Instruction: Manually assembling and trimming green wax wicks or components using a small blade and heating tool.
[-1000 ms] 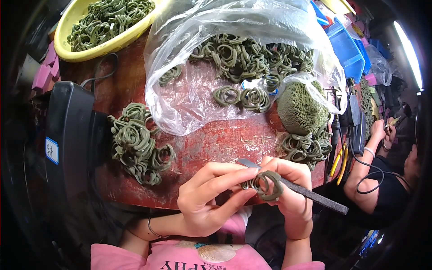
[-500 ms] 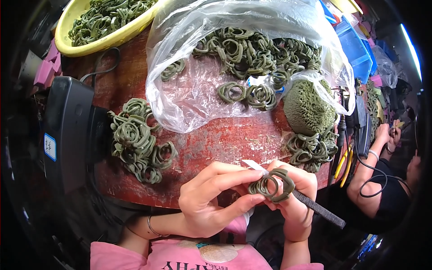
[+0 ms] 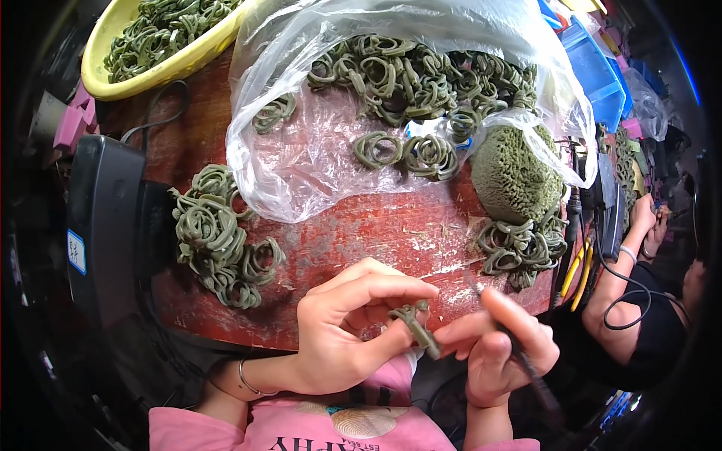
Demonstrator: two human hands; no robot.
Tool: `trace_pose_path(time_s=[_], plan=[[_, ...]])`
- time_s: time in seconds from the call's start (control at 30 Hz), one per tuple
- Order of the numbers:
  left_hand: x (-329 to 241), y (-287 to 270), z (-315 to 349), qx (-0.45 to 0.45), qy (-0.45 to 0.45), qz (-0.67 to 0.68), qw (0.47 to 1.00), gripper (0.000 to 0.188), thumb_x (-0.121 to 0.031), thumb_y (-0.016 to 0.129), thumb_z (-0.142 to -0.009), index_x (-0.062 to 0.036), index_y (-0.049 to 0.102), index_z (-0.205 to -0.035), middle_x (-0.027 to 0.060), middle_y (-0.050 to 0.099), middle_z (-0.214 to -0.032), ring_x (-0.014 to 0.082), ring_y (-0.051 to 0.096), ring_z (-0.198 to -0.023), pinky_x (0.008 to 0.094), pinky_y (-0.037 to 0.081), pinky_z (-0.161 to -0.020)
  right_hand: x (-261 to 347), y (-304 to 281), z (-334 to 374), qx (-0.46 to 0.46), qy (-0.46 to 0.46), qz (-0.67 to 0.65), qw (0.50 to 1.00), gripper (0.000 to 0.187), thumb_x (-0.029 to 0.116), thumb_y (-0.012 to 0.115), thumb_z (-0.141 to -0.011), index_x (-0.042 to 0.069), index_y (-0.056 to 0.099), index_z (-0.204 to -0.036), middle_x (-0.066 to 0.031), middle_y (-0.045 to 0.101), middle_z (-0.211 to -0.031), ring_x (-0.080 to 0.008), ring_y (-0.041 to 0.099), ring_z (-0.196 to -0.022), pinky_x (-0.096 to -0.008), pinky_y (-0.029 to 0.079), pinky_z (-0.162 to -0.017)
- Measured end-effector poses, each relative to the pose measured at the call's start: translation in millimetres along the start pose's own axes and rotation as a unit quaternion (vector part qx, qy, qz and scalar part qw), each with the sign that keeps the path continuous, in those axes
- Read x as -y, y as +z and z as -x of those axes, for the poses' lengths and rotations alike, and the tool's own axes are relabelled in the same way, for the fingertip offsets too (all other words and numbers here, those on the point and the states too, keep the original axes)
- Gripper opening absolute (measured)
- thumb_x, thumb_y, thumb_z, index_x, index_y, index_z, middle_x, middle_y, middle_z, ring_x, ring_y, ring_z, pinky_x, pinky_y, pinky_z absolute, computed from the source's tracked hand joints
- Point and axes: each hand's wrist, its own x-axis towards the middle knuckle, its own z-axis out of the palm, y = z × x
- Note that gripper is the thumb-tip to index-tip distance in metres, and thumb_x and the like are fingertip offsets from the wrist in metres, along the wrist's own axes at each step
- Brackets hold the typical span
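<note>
Near the front edge of the table, my left hand pinches a small green ring piece between thumb and fingers, tilted so its band shows side-on. Just to its right, my right hand is closed around a slim knife with a dark handle; its pale blade is smeared by motion. The right fingertips are close beside the ring piece; whether they touch it I cannot tell. Loose green rings are heaped on the left of the table, and another pile of green rings is at the right.
A clear plastic bag with many green rings lies at the back. Beside it stands a rough green lump. A yellow basket is far left, above a black device. Yellow-handled pliers and a co-worker's arm are right.
My right hand has drawn away from the ring piece toward the lower right, taking the knife's blade off it. My left hand has turned the ring piece from face-on to side-on.
</note>
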Motion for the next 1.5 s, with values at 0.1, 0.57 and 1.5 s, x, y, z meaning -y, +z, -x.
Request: trace_pose_path(time_s=[0.1,0.57,1.5], plan=[[-0.8,0.4,-1.6,0.001,0.013,-0.034,0.999,0.020,0.005,0.063,-0.074,0.0044,0.059,-0.094,0.0105,0.055,-0.088,0.0097,0.053,-0.071,0.0190,0.042,-0.061,-9.7,-0.7,1.7,0.022,-0.044,-0.035,0.998,0.029,0.021,0.050,-0.089,-0.006,0.058,-0.097,-0.0125,0.065,-0.070,-0.0179,0.061,-0.052,-0.0252,0.049,-0.048],[0.7,1.9,-0.5,-0.001,0.027,-0.052,0.998,0.019,0.006,0.064,-0.073,0.0050,0.060,-0.092,0.0096,0.053,-0.086,0.0091,0.051,-0.071,0.0179,0.040,-0.058,-19.2,-2.9,0.9,0.079,-0.114,-0.021,0.990,0.026,0.020,0.058,-0.084,-0.005,0.060,-0.092,-0.0128,0.064,-0.070,-0.0190,0.061,-0.052,-0.0266,0.046,-0.044],[3.5,5.4,1.9,-0.015,0.026,-0.129,0.991,0.028,0.013,0.063,-0.066,0.0023,0.062,-0.092,0.0070,0.052,-0.085,0.0076,0.054,-0.069,0.0177,0.044,-0.055,-20.6,4.2,1.0,0.018,-0.147,0.054,0.988,0.034,0.034,0.040,-0.092,0.002,0.052,-0.085,-0.0007,0.048,-0.044,-0.0097,0.046,-0.035,-0.0210,0.034,-0.035]])
